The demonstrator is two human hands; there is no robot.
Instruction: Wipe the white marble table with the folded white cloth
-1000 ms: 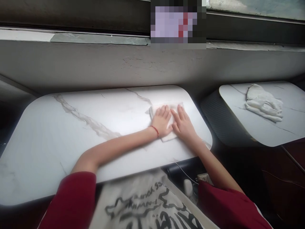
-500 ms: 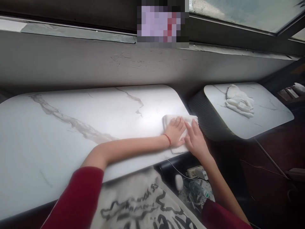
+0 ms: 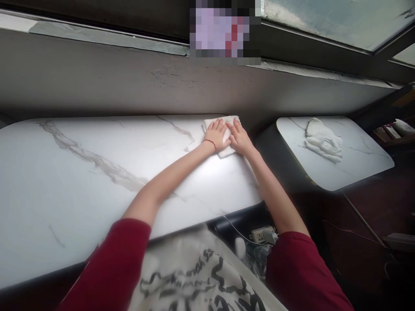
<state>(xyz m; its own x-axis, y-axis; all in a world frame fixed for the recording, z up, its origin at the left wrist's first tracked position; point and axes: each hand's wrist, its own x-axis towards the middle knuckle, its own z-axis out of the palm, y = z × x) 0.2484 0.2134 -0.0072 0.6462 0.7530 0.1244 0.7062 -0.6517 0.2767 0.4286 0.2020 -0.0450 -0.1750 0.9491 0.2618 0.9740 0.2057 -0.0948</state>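
Note:
A folded white cloth [image 3: 227, 152] lies on the white marble-patterned table [image 3: 106, 203], at its far right corner by the wall. My left hand [image 3: 216, 134], with a red bracelet at the wrist, presses flat on the left part of the cloth, fingers stretched forward. Close beside it, my right hand [image 3: 239, 137] rests on the cloth's right part with its fingers extended. The thumbs almost meet between them. Both palms face down, and neither hand wraps around the cloth.
On a smaller marble-patterned table [image 3: 353, 168] to the right lies a crumpled white cloth [image 3: 323, 140]. A grey wall [image 3: 129, 86] runs behind both tables. Below the near edge are a power strip [image 3: 259, 234] and a white cable [image 3: 238, 229].
Both hands have moved away from me with the cloth, from the table's near right edge to its far right corner. The arms are now stretched further out.

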